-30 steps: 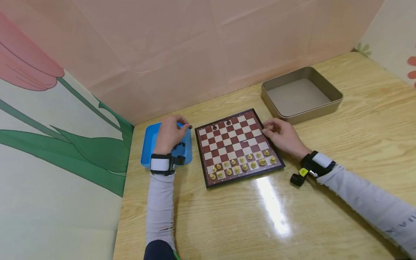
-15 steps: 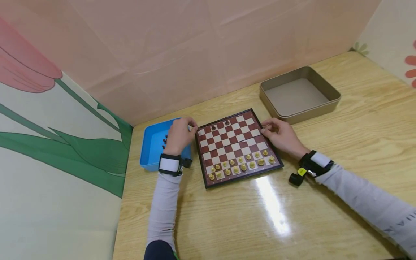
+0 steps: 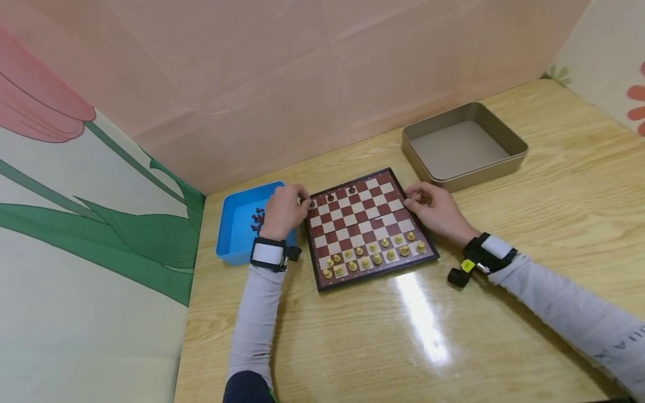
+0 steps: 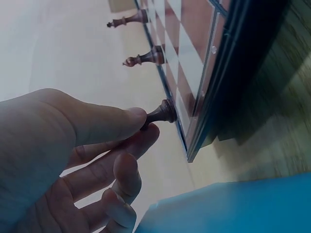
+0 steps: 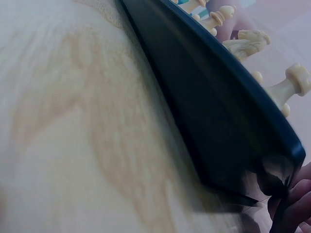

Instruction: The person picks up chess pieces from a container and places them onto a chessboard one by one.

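My left hand [image 3: 284, 212] pinches a dark chess piece [image 4: 163, 112] between thumb and forefinger at the far left corner square of the folding magnetic chessboard [image 3: 347, 229]. The piece's base is right at the board surface; its top is hidden by the fingertips. Two more dark pieces [image 3: 341, 193] stand along the back row. Two rows of cream-gold pieces [image 3: 377, 258] fill the near side. With curled fingers, my right hand [image 3: 435, 210] holds the board's right edge; in the right wrist view its fingers [image 5: 300, 204] show just past the board's corner.
Left of the board stands a blue plastic box [image 3: 232, 256] with several dark chess pieces [image 3: 258, 219] inside, partly behind the left hand. A shallow tan tin [image 3: 484, 173] sits at the back right. Wall panels rise behind and to the left of the wooden table [image 3: 363, 341].
The left hand has carried the dark piece from over the blue box rightward to the board's far left corner. The right hand has stayed at the right edge.
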A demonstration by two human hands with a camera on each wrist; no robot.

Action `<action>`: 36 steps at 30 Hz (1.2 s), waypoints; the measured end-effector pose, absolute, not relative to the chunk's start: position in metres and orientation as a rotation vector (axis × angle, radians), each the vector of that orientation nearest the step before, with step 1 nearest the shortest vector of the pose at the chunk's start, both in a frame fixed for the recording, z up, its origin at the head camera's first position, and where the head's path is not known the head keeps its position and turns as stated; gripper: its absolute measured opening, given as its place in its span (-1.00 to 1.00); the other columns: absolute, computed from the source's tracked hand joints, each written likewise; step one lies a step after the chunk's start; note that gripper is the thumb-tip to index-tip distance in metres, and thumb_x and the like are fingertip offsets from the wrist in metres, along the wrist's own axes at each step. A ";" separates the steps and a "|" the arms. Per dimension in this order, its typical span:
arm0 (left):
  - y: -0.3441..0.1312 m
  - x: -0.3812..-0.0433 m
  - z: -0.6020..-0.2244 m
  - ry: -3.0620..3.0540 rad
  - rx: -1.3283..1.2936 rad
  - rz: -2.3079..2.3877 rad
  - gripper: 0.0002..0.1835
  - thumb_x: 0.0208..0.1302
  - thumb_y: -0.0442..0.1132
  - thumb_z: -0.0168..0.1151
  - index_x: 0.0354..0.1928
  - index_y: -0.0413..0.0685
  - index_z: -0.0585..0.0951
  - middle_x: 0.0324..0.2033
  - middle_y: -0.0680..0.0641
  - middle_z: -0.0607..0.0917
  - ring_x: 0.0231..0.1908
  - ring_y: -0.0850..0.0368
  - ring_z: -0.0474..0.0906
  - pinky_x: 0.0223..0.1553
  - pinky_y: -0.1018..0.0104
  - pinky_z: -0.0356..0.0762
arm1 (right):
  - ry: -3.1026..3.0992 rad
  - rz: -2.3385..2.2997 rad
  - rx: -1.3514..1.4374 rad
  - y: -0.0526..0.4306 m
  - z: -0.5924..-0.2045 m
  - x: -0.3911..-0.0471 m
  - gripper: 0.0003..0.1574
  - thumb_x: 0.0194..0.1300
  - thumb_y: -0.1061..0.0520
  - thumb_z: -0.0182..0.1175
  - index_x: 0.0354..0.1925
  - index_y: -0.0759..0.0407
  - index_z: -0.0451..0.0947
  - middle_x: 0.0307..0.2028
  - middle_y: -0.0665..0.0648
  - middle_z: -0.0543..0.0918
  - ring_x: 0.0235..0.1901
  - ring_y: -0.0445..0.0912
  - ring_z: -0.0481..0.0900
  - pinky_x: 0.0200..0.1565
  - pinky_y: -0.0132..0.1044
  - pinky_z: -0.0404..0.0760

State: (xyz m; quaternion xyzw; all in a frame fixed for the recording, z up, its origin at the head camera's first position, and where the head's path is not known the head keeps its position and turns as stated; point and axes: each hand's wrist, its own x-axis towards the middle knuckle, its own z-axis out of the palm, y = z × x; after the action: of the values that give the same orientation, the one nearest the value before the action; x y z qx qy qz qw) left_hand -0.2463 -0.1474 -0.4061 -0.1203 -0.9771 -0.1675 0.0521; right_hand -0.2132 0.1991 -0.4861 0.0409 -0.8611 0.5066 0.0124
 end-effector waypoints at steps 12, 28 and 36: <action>-0.147 -0.247 -0.408 -2.979 -0.356 -0.497 -0.88 0.53 -0.18 0.34 -0.15 -0.03 0.78 -0.37 -0.06 0.76 -0.60 0.08 0.50 -0.60 0.26 0.35 | -2.682 1.584 0.124 0.198 -0.486 -0.213 -0.61 0.59 0.05 0.23 0.23 0.24 0.58 -0.08 0.26 0.74 -0.05 0.03 0.65 -0.11 -0.42 0.48; -0.148 -0.246 -0.409 -2.977 -0.377 -0.443 -0.88 0.53 -0.17 0.33 -0.14 -0.01 0.79 -0.36 -0.06 0.77 -0.64 0.11 0.47 -0.63 0.29 0.31 | -2.679 1.579 0.124 0.199 -0.488 -0.214 -0.61 0.58 0.06 0.24 0.22 0.24 0.58 -0.09 0.26 0.75 -0.09 -0.01 0.64 -0.12 -0.44 0.47; -0.163 -0.242 -0.392 -2.941 -0.353 -0.587 -0.89 0.52 -0.19 0.35 -0.10 -0.04 0.79 -0.13 -0.09 0.82 -0.58 0.08 0.51 -0.60 0.24 0.34 | -2.674 1.584 0.138 0.198 -0.487 -0.215 -0.61 0.58 0.05 0.24 0.22 0.23 0.59 -0.10 0.25 0.73 -0.12 -0.06 0.63 -0.14 -0.43 0.47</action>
State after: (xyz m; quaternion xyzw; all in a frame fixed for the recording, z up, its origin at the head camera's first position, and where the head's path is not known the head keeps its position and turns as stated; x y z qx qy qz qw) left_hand -0.2416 -0.1634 -0.3924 -0.1168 -0.9721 -0.1941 0.0610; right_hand -0.2151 0.1979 -0.4870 0.0443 -0.8594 0.5092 0.0152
